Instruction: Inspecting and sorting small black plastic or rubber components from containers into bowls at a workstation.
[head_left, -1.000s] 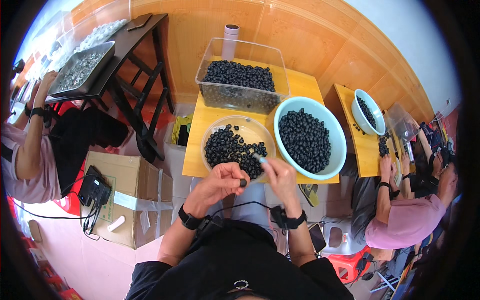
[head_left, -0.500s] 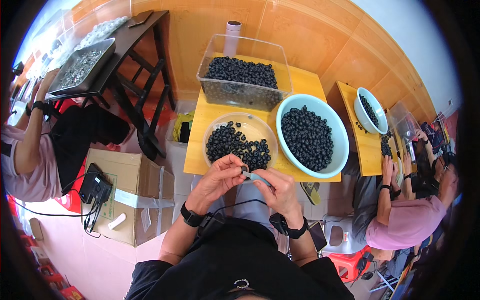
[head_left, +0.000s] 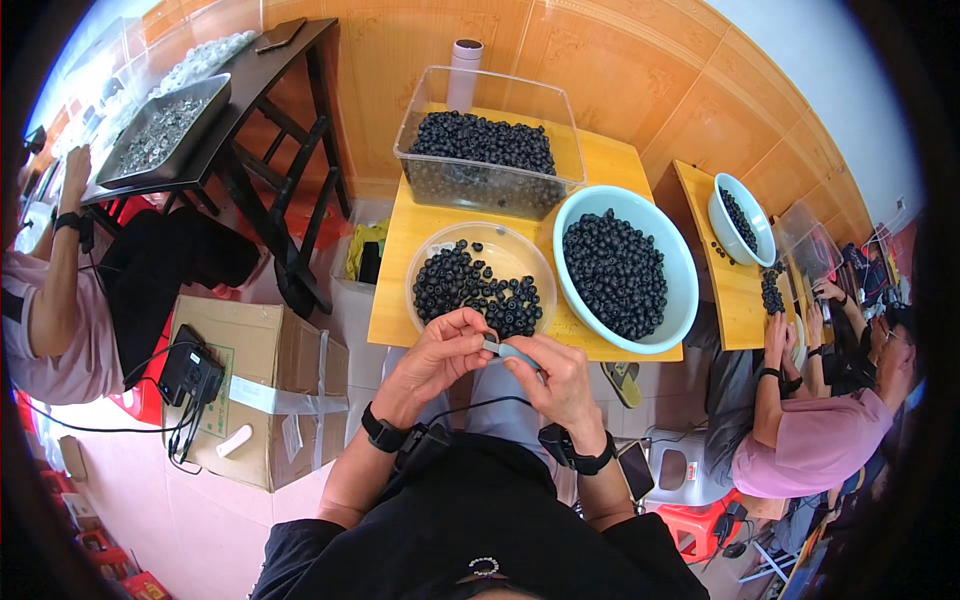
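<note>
- Low in the centre of the frame, the left hand (head_left: 448, 347) has thumb and forefinger drawn together on one small black bead (head_left: 491, 337), which is partly hidden by the fingertips.
- Just right of it, the right hand (head_left: 556, 376) is curled snugly around a blue-handled tool (head_left: 518, 355), whose flat grey end lies against or right beside the bead; which of the two I cannot tell.
- The bead looks light and stiff, probably hard to crush but smooth enough to slip; its rounded side seems best pinched between thumb and fingertip pads, leaving the face toward the tool free.
- The tool likely weighs little; the handle is the place to hold, with fingers clear of the grey end, whose sharpness cannot be judged.
- Above the hands, the round clear tub (head_left: 517, 252) holds loose beads with visible holes.
- At centre right, the turquoise basin (head_left: 682, 315) holds a deep heap; at upper centre, the rectangular clear bin (head_left: 557, 112) holds more.
- All three containers stand on the yellow table (head_left: 388, 322).
</note>
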